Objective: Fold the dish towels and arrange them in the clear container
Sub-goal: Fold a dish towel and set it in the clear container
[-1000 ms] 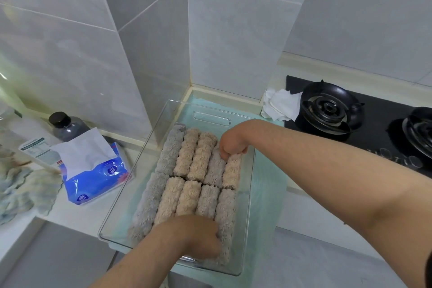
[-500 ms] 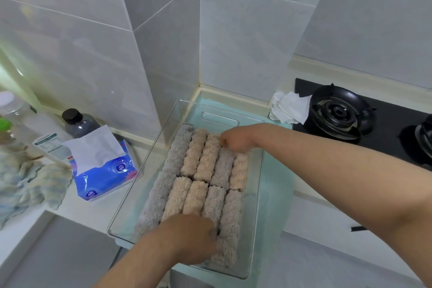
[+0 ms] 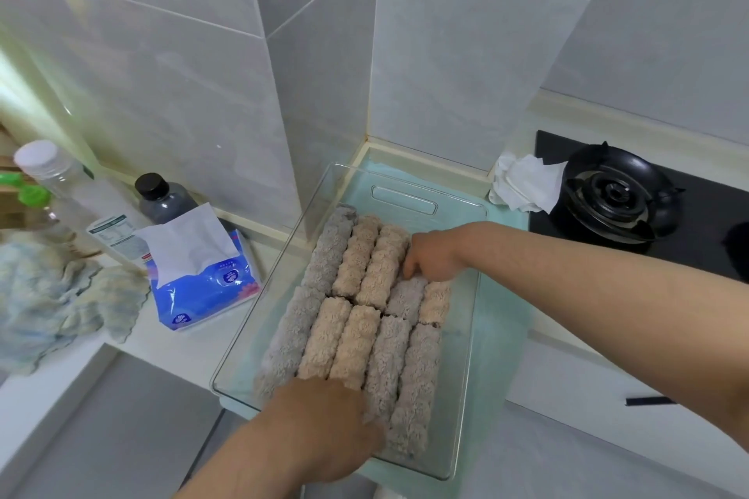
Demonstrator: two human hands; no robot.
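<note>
A clear container (image 3: 466,377) sits on a pale green mat at the counter corner. Several rolled fluffy dish towels (image 3: 356,320), grey and beige, lie in two rows inside it. My right hand (image 3: 433,253) reaches in from the right, its fingers curled down onto the far ends of the back-row rolls. My left hand (image 3: 328,413) lies on the near ends of the front-row rolls, fingers spread over them; its fingertips are partly hidden. I cannot see either hand lifting a roll.
A blue tissue pack (image 3: 202,280), a dark bottle (image 3: 162,198) and a clear bottle (image 3: 52,182) stand left of the container. A crumpled pale cloth (image 3: 52,296) lies far left. A white rag (image 3: 527,182) and black gas burner (image 3: 616,194) are at right.
My right hand has slid left along the back row, from the rightmost rolls toward the middle ones. My left hand stays on the front row. The view has shifted slightly.
</note>
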